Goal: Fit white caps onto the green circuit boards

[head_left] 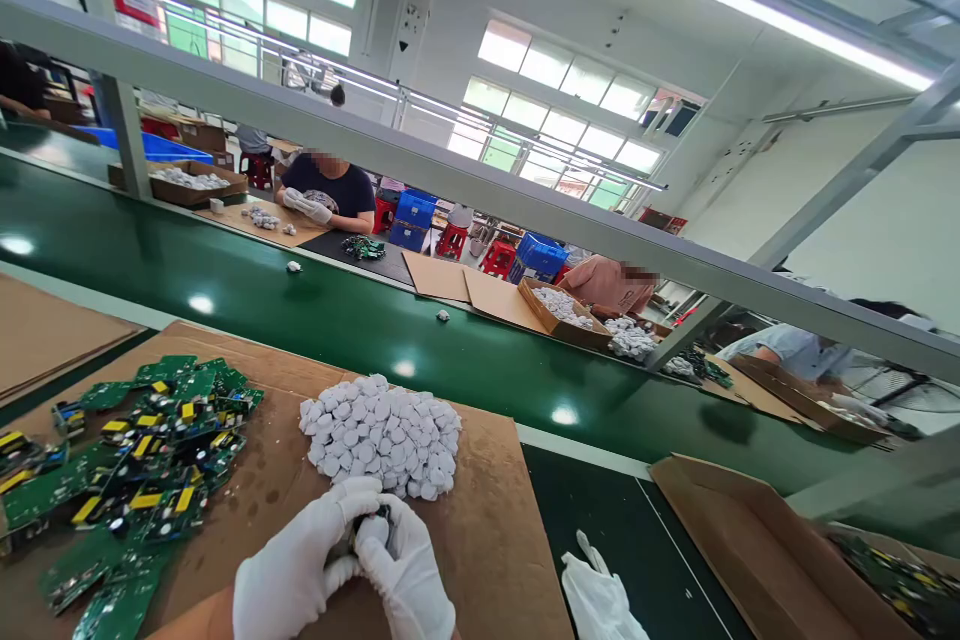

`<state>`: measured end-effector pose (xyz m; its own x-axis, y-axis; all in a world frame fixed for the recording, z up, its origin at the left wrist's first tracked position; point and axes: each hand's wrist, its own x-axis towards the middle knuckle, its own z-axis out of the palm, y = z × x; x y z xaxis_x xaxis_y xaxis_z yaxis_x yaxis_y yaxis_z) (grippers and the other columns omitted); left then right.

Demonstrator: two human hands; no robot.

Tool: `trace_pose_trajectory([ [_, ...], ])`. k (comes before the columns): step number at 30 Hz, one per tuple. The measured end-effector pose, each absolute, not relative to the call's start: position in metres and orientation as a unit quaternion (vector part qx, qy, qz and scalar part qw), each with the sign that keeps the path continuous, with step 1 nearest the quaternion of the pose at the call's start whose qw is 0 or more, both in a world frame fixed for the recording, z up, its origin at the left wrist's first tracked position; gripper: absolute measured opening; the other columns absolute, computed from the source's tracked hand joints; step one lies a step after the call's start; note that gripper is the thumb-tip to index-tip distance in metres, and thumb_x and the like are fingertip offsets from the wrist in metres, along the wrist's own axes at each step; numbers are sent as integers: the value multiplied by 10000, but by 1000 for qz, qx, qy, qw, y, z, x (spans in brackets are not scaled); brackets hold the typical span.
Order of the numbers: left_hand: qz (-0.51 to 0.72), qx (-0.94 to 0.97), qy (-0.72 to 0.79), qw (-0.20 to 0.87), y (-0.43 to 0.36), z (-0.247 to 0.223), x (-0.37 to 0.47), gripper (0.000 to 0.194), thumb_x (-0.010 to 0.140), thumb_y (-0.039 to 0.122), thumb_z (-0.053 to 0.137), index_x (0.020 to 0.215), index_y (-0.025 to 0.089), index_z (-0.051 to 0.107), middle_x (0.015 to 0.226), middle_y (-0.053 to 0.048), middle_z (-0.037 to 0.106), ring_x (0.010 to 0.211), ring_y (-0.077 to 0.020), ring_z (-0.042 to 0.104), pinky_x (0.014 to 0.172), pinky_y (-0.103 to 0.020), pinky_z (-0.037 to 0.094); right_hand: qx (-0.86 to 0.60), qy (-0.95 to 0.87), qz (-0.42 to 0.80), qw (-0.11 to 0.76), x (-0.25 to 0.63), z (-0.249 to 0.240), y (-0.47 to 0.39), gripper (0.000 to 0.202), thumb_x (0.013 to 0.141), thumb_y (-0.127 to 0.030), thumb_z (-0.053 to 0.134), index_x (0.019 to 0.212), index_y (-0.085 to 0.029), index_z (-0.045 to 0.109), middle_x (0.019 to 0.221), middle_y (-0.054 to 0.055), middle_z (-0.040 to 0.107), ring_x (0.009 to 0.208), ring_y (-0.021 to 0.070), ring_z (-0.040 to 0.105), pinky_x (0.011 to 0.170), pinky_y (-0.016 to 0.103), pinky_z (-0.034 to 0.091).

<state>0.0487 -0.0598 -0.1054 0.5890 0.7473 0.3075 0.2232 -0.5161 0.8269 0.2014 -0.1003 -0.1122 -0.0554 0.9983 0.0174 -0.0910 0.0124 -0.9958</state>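
Note:
My left hand (304, 560), in a white glove, is closed with its fingertips around a small dark part (384, 512). My right hand (409, 565), also gloved, is closed on the same part from the other side. The fingers cover most of it, so its exact kind is hidden. Just beyond both hands lies a heap of small white rounded pieces (382, 430). To the left, a pile of green circuit boards (161, 450) with yellow and black components spreads over the brown cardboard sheet (487, 520).
A loose white glove (600, 600) lies on the dark surface at right, near an open cardboard box (742, 540). A green conveyor belt (337, 320) runs behind the cardboard, with a grey metal rail (450, 180) above it. Several people work across the belt.

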Motion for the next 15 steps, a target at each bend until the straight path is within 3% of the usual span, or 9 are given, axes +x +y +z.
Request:
trace_pose_trajectory([
  [6,361,841,242,321,-57,-88,49,572,764,17,538,1246,321,588,1262,-25,649,1166,-230,605,1008,-299,489,-443,-417,569,554,194,-110,-105,330,744,-464,715,877,-174,630,779,4,607,720,147,561,690,302,492],
  [10,350,845,249,318,-58,-87,48,549,818,50,529,1289,331,553,1304,-22,624,1190,-224,588,1005,-286,488,-418,-374,611,559,192,-95,-108,383,735,-573,651,755,-196,586,687,-2,512,657,156,530,644,329,503],
  [15,367,842,258,299,-58,-96,48,549,795,32,520,1248,335,584,1294,-15,637,1172,-224,605,1004,-297,489,-413,-355,618,566,190,-88,-109,320,702,-481,715,703,-201,561,642,-22,463,607,131,488,640,312,496],
])
